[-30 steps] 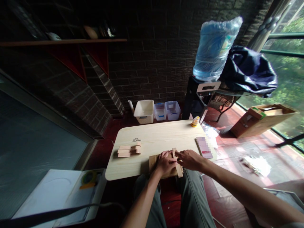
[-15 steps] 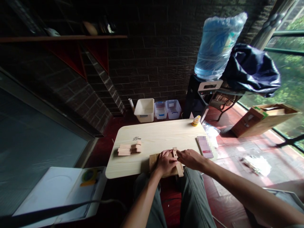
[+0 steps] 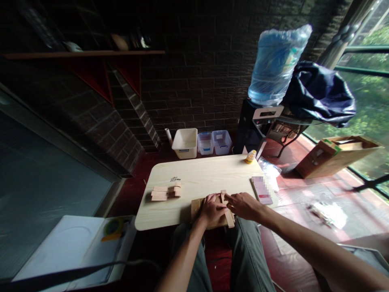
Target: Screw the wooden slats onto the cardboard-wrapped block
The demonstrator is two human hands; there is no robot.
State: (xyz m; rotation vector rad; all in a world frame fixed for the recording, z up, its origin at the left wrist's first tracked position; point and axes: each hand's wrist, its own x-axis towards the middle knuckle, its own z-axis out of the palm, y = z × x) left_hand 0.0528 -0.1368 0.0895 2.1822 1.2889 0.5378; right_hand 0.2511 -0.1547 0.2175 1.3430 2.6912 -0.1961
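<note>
A wooden piece lies at the front edge of the pale table, near my knees. My left hand rests on top of it, fingers laid over the wood. A narrow wooden strip crosses its right end. At the strip's upper part my right hand has its fingers bent together; whatever they pinch is too small to make out. Left on the table lie several light wooden blocks, with small dark metal pieces behind them.
A phone lies at the table's right edge, and a small yellow-capped bottle stands at the back right corner. Behind the table are a white bin, two clear bins and a water dispenser. A cardboard box is at right.
The view has tilted slightly upward. My right hand's fingers have shifted a little at the strip; my left hand stays on the wood.
</note>
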